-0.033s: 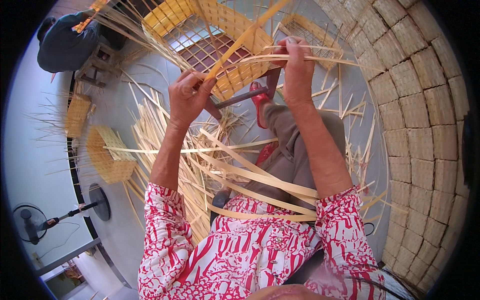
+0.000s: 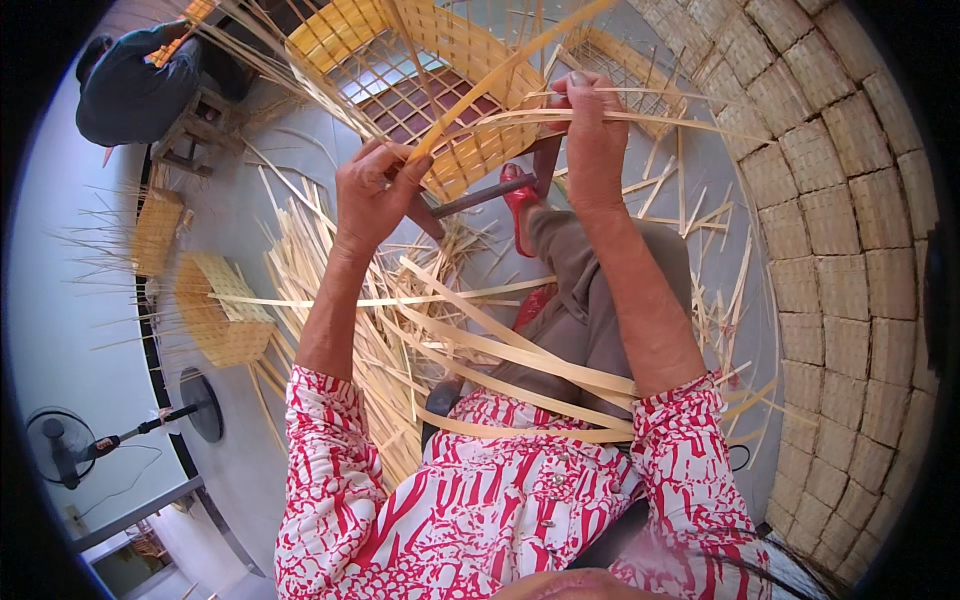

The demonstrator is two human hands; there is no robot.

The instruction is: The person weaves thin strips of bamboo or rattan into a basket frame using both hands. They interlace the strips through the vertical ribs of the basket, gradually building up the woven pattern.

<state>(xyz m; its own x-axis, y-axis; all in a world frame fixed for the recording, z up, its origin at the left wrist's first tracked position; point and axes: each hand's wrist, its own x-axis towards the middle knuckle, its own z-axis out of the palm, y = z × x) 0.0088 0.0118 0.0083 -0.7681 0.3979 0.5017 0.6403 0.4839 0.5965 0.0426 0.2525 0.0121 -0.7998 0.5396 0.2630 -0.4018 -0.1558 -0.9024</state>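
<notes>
In front of me stands a large, partly woven yellow basket (image 2: 480, 165) with an open lattice and loose stakes sticking out. My left hand (image 2: 378, 195) is closed at its near left edge, thumb and fingers pinching a wide yellow bamboo strip (image 2: 490, 75) that slants up to the right. My right hand (image 2: 597, 140), at the basket's right side, is closed round thin pale bamboo strips (image 2: 680, 122); their ends run out to the right, past the hand. The fingertips partly hide where the strips are gripped. Several long strips (image 2: 520, 350) lie across my lap.
A heap of pale strips (image 2: 310, 260) covers the floor at left. Small woven baskets (image 2: 215, 310) stand beyond it, near a fan (image 2: 60, 440). Stacked woven baskets (image 2: 820, 230) form a wall at right. A dark wooden stand (image 2: 485, 195) is under the basket. Another person (image 2: 140, 90) sits far left.
The upper end of the wide yellow strip has swung slightly to the right. Both hands keep their grip and have hardly moved.
</notes>
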